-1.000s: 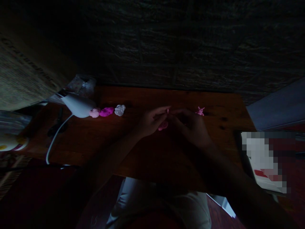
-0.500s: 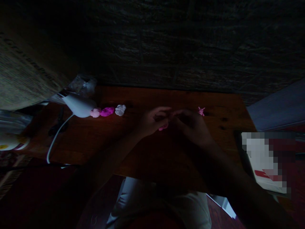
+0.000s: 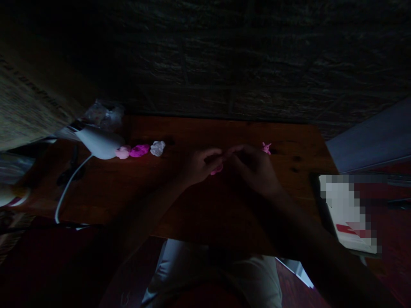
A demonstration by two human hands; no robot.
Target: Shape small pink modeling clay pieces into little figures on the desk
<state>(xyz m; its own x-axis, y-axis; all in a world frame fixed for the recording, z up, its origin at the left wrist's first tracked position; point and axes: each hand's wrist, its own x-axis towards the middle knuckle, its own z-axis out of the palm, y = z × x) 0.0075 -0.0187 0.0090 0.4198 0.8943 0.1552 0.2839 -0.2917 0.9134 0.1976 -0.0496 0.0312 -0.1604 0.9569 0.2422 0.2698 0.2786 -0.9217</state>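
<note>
Above the middle of the wooden table point(image 3: 192, 214), my left hand point(image 3: 202, 166) has thumb and index finger bent together in a pinch. Close against it, fingertips nearly touching, my right hand point(image 3: 255, 169) is pinched as well. Whatever is between the fingertips is too small and dark to make out. A pink piece of modelling clay point(image 3: 217, 170) shows just below my left fingers. Behind my right hand stands a small pink clay figure point(image 3: 266, 148) with ear-like points, partly covered by the hand.
To the left lie white point(image 3: 158, 148), magenta point(image 3: 139, 150) and light pink point(image 3: 122, 152) clay lumps, beside a white lamp-like object point(image 3: 101, 142) with a white cable point(image 3: 70, 182). A crumpled plastic bag point(image 3: 107, 113) is behind it. A dark wall point(image 3: 208, 64) borders the back; a booklet-like object point(image 3: 346, 239) lies right.
The whole view has shifted slightly, so things appear a little further left. My left fingers have drawn closer together; both hands stay fingertip to fingertip.
</note>
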